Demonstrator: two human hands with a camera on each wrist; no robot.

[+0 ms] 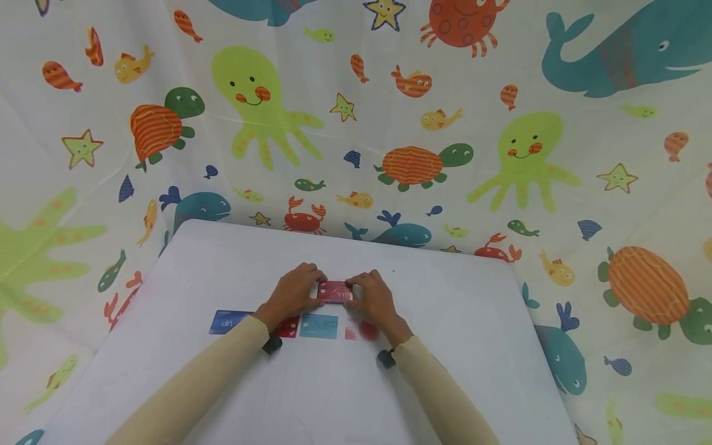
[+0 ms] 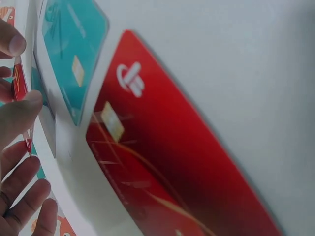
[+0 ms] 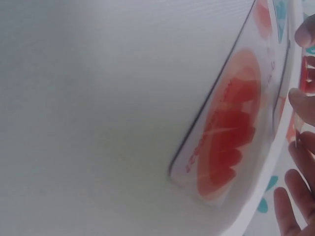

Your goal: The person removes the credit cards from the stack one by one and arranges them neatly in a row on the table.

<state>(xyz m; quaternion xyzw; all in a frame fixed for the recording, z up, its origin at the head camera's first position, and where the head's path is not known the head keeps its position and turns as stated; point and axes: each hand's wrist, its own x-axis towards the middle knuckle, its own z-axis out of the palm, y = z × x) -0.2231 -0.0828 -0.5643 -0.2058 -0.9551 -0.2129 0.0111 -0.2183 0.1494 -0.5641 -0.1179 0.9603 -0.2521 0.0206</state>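
Between my two hands is a dark red VIP card (image 1: 335, 292), its lettering upside down in the head view. My left hand (image 1: 295, 292) pinches its left end between thumb and fingers, and my right hand (image 1: 374, 301) pinches the right end. Just nearer to me lies a row of cards: a blue VIP card (image 1: 225, 321), a bright red card (image 2: 162, 128) with a gold chip, a teal card (image 1: 319, 326) and a white card with red ovals (image 3: 221, 137). In the head view, my left hand and wrist partly hide the blue and bright red cards; my right one overlaps the white card.
The cards lie on a white table (image 1: 445, 296). Behind and beside it hangs a white cloth (image 1: 345, 55) printed with sea animals. A small black device (image 1: 272, 344) sits on my left wrist, and another black device (image 1: 386, 358) on my right.
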